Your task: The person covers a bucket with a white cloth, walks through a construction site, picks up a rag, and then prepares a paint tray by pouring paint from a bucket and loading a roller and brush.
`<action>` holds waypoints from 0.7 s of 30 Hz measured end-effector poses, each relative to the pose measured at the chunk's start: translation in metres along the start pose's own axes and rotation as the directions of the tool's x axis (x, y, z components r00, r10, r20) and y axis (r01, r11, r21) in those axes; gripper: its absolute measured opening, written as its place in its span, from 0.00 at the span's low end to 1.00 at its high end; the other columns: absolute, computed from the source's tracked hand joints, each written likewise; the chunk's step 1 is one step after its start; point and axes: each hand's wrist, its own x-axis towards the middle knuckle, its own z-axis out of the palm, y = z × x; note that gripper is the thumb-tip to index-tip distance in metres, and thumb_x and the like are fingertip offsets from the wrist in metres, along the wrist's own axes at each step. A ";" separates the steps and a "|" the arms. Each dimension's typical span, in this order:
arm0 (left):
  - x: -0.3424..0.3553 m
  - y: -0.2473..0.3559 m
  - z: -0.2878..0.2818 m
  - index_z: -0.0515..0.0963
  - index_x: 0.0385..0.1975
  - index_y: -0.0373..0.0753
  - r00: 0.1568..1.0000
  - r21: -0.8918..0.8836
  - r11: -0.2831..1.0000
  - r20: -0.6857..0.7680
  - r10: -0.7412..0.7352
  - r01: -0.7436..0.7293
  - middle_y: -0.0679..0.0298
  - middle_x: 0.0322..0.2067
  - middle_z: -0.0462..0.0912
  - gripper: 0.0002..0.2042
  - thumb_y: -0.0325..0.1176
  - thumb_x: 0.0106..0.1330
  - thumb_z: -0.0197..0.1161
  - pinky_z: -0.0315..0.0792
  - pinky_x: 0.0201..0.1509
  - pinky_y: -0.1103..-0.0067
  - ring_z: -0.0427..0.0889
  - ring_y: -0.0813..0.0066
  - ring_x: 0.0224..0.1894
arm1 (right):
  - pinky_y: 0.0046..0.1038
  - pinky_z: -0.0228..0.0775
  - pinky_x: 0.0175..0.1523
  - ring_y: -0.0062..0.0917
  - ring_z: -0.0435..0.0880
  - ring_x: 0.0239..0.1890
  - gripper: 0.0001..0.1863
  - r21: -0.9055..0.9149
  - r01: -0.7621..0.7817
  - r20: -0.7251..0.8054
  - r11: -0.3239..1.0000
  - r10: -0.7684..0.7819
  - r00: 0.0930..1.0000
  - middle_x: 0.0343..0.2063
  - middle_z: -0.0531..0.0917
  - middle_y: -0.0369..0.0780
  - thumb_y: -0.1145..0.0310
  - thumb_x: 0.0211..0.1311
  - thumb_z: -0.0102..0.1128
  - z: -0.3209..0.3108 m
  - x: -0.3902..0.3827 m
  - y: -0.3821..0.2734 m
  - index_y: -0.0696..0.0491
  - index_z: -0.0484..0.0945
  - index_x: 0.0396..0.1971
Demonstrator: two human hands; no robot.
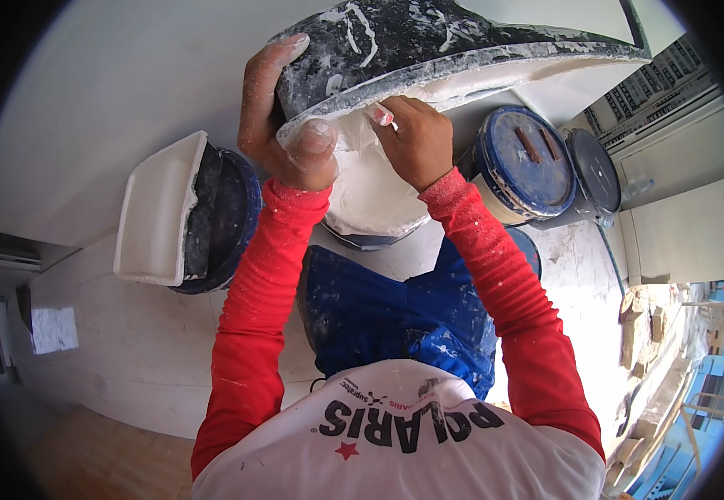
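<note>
A black tub [362,58], smeared with white plaster, is tipped on its side above an open bucket [370,242]. My left hand [283,117] clasps its near left end, fingers behind and thumb over the rim. Beneath the rim, my right hand [416,142] is closed, its fingers curled in at the tub's whitened inner side. What those fingers hold, if anything, is hidden. Wet white plaster [366,187] lines the bucket below both hands. White smears cover my left thumb and my right fingertips.
On the left, a white tray [158,212] leans on a dark blue bucket [241,208]. To the right stand a blue-lidded bucket [524,158] with two brown strips on top and a dark lidded bucket [595,171]. Packaged stacks [654,87] and wooden debris [641,333] lie farther right.
</note>
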 end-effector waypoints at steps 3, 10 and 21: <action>0.000 -0.001 0.001 0.75 0.48 0.29 0.998 0.031 0.998 0.032 0.062 -0.063 0.53 0.46 0.76 0.38 0.63 0.55 0.60 0.72 0.50 0.71 0.77 0.64 0.47 | 0.35 0.73 0.33 0.37 0.82 0.29 0.11 0.018 -0.120 0.052 0.993 0.119 0.992 0.26 0.83 0.42 0.68 0.52 0.62 0.001 0.000 0.001 0.47 0.81 0.38; -0.003 -0.003 -0.001 0.75 0.48 0.30 0.993 0.012 0.995 0.062 0.100 -0.101 0.53 0.46 0.76 0.37 0.63 0.54 0.62 0.73 0.50 0.71 0.77 0.63 0.47 | 0.40 0.68 0.29 0.43 0.78 0.24 0.10 0.124 0.068 0.040 0.990 -0.074 0.996 0.20 0.78 0.46 0.62 0.54 0.64 0.032 0.000 0.032 0.54 0.78 0.27; -0.011 -0.011 -0.005 0.76 0.47 0.29 0.995 0.107 0.989 0.002 0.105 -0.104 0.53 0.44 0.76 0.39 0.66 0.54 0.59 0.73 0.48 0.70 0.77 0.62 0.45 | 0.39 0.71 0.35 0.43 0.80 0.30 0.12 0.129 0.014 0.288 0.992 -0.051 0.956 0.27 0.82 0.44 0.64 0.56 0.61 0.001 0.004 0.018 0.48 0.78 0.40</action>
